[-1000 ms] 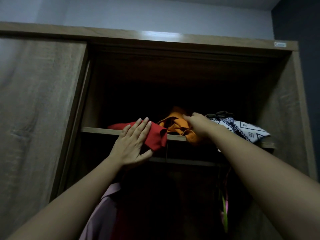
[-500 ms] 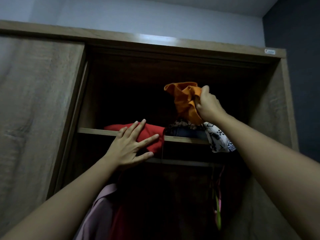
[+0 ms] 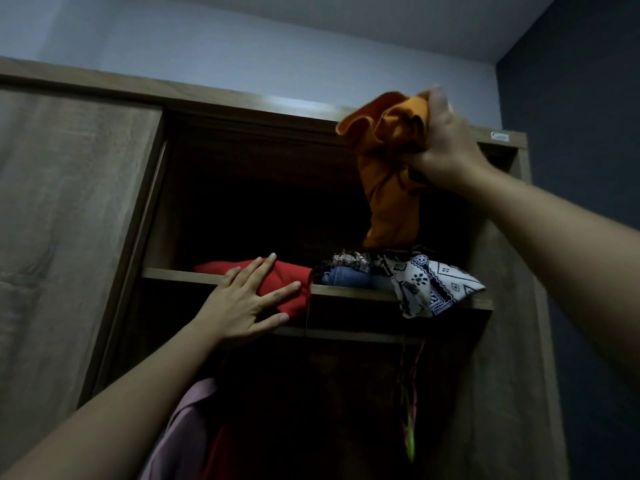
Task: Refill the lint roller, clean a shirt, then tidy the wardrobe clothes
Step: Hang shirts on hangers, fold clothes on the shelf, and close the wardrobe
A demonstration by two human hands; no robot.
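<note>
The right hand (image 3: 446, 147) is up high, near the top edge of the brown wooden wardrobe (image 3: 502, 341). Its grip is closed tight around a crumpled orange cloth (image 3: 391, 188). The cloth hangs down from the fist. Its bottom end comes down to the pile of clothes on the wooden shelf (image 3: 346, 291), but I cannot tell if it touches the pile.

The left hand (image 3: 242, 303) lies flat on a folded red cloth (image 3: 287, 282) at the front of the shelf. Its grip is open, with the fingers straight and spread, pressing on the cloth. Part of the red cloth hangs over the shelf edge.

Just to the right lie a folded blue denim piece (image 3: 353, 276) and a black-and-white patterned cloth (image 3: 436, 285), which droops over the edge. Below the shelf hangs a pale pink garment (image 3: 187, 434). The wardrobe's wooden door (image 3: 69, 220) is on the left.
</note>
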